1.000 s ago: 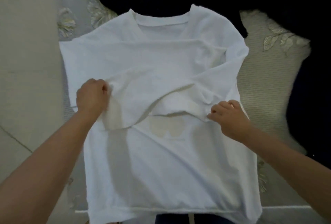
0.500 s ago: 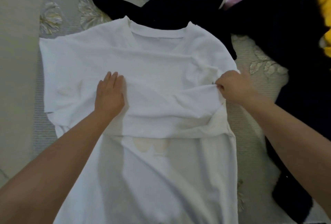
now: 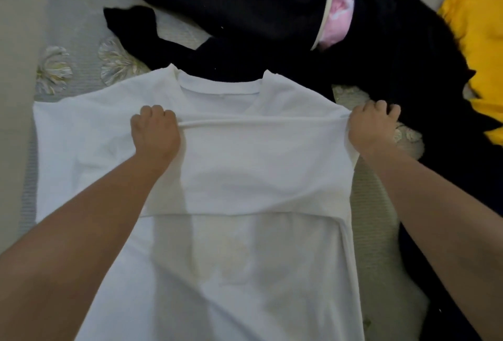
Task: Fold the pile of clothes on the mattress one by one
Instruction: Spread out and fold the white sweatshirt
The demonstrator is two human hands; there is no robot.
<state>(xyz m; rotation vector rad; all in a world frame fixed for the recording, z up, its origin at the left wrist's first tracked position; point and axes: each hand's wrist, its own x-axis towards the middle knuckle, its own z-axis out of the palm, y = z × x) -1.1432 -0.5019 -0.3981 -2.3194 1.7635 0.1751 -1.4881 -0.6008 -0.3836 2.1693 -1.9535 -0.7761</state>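
A white T-shirt (image 3: 239, 245) lay spread flat on the mattress (image 3: 70, 49), its hem nearest the viewer and its neckline farthest away; a faint pale print showed through the thin cloth low on the body; across the chest a sleeve had been folded inward, forming a smooth band. The left hand (image 3: 153, 133) had its fingers curled tight on the upper edge of that band, near the shirt's middle; the right hand (image 3: 371, 128) gripped the same edge at the shirt's right shoulder, fingers closed on the fabric; between them the edge was pulled taut in a straight line. The cloth looked light, soft and limp, likely to sag and crease wherever unsupported; gripping at seams and corners, with both hands well apart, seemed the surest hold. Beyond the collar lay a heap of black clothes (image 3: 258, 13) with something pink (image 3: 337, 16) inside; a yellow garment (image 3: 479, 49) sat far right.
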